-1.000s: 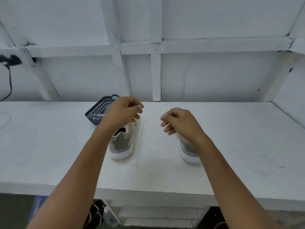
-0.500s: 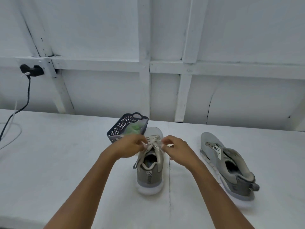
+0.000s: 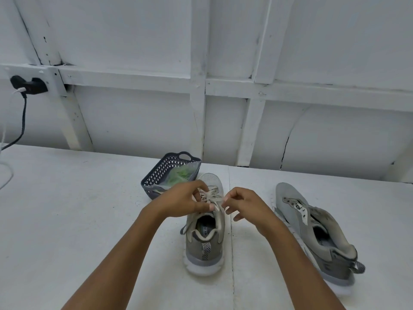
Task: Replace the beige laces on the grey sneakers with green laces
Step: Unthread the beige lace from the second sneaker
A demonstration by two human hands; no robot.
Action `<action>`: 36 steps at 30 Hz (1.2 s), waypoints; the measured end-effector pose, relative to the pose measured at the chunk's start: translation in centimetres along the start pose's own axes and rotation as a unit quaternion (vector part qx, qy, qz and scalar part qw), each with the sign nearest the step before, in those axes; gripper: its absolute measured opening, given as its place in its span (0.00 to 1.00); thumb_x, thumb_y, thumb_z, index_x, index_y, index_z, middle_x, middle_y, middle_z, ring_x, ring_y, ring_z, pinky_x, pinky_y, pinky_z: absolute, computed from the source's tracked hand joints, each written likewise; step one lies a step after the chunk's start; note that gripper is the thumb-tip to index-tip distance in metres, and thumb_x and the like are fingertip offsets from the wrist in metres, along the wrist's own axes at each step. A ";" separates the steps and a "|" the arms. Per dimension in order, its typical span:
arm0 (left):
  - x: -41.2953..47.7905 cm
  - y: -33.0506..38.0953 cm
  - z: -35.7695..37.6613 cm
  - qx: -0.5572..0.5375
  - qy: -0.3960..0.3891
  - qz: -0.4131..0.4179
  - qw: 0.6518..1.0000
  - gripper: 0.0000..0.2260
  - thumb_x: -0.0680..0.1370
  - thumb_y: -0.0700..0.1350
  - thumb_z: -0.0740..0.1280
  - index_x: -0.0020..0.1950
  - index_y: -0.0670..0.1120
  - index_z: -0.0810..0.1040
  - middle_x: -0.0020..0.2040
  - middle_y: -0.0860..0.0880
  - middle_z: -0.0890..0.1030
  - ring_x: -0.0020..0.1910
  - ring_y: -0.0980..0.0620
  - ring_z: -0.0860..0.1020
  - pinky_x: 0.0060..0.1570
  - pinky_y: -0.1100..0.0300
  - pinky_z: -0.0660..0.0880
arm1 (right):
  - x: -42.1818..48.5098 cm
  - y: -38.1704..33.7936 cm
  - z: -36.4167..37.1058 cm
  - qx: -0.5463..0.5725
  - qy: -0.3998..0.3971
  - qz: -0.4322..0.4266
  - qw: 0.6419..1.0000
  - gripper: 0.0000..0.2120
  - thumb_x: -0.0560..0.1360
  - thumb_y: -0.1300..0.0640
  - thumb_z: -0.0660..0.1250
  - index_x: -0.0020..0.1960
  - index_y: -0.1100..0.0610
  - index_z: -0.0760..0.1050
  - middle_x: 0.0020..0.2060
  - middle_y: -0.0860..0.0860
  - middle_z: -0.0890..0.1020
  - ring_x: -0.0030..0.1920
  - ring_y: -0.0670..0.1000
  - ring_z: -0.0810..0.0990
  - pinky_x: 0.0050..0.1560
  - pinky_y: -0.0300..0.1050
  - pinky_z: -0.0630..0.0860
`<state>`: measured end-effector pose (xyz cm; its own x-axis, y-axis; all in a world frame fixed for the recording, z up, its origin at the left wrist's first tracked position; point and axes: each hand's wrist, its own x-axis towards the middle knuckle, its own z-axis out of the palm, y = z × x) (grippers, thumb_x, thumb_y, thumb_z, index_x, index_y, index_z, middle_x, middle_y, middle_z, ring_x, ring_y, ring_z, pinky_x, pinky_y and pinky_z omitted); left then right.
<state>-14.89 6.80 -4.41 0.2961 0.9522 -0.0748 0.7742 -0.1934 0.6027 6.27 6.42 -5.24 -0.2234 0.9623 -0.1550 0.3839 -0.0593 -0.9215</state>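
A grey sneaker [image 3: 204, 245] stands upright mid-table, heel towards me, still threaded with a beige lace [image 3: 212, 195]. My left hand [image 3: 183, 201] pinches the lace at the sneaker's left side. My right hand [image 3: 244, 205] pinches the lace's other end at the right side. A second grey sneaker [image 3: 312, 231] lies tipped on its side to the right, with no lace visible in its eyelets. Green laces [image 3: 181, 175] in a clear bag sit inside a dark blue basket [image 3: 156, 177] just behind my left hand.
The white table [image 3: 67, 220] runs up to a white panelled wall. A black plug [image 3: 29, 86] with a dark cable hangs at the far left, and a white cable loops onto the table's left edge.
Both hands came down onto the left sneaker and took hold of its beige lace. The view has tilted and moved closer, so the right sneaker now shows lying on its side.
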 end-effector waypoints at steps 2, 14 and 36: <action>0.4 -0.1 0.0 0.020 -0.007 0.022 1.000 0.23 0.75 0.58 0.71 0.69 0.57 0.73 0.47 0.56 0.77 0.43 0.59 0.74 0.39 0.64 0.69 | 0.1 -0.1 -0.4 0.019 -0.013 0.005 1.000 0.04 0.78 0.60 0.66 0.44 0.56 0.77 0.44 0.53 0.86 0.41 0.48 0.82 0.41 0.44 0.77; 1.3 -2.1 -1.2 -0.052 -0.024 0.031 0.998 0.02 0.78 0.48 0.71 0.47 0.51 0.81 0.47 0.53 0.83 0.49 0.54 0.81 0.53 0.56 0.79 | 1.5 -0.4 -1.1 0.072 -0.062 0.012 0.995 0.04 0.79 0.60 0.65 0.46 0.58 0.76 0.46 0.55 0.86 0.42 0.50 0.83 0.41 0.45 0.78; -0.6 -4.6 -2.9 -0.582 0.042 0.049 0.811 0.07 0.80 0.41 0.61 0.51 0.38 0.74 0.53 0.34 0.82 0.59 0.33 0.79 0.61 0.40 0.74 | 3.4 1.4 -1.4 0.451 -0.033 0.089 0.887 0.09 0.80 0.62 0.60 0.41 0.58 0.68 0.25 0.50 0.65 0.23 0.47 0.66 0.24 0.41 0.72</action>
<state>-20.22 7.75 -4.84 0.2466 0.9681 0.0445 -0.3171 0.0372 0.9477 7.34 9.96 -6.55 -0.2936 0.9011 -0.3191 -0.4491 -0.4247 -0.7861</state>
